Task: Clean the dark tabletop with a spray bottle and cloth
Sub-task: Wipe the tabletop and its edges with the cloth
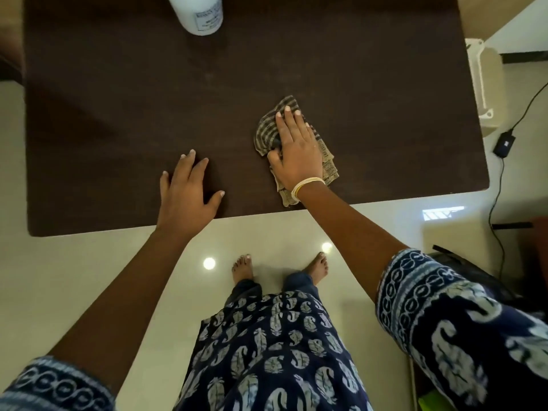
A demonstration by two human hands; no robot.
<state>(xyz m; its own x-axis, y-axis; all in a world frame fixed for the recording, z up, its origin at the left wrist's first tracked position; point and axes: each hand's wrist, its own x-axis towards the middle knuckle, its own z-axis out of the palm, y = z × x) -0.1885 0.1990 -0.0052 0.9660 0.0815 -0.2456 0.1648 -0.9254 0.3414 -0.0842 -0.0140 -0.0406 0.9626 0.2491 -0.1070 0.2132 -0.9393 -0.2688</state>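
The dark brown tabletop (118,99) fills the upper part of the head view. A striped brown cloth (265,129) lies on it right of centre, near the front edge. My right hand (296,149) presses flat on the cloth with straight fingers, the thumb tucked at the cloth's left side. My left hand (186,188) rests flat on the bare tabletop near the front edge, fingers spread. A white spray bottle (201,16) stands at the far edge of the table, its top cut off by the frame.
A pale glossy floor (74,277) lies in front of the table, with my bare feet on it. A white plastic stool (486,84) stands right of the table. A black power adapter (504,142) and its cable trail across the floor at right.
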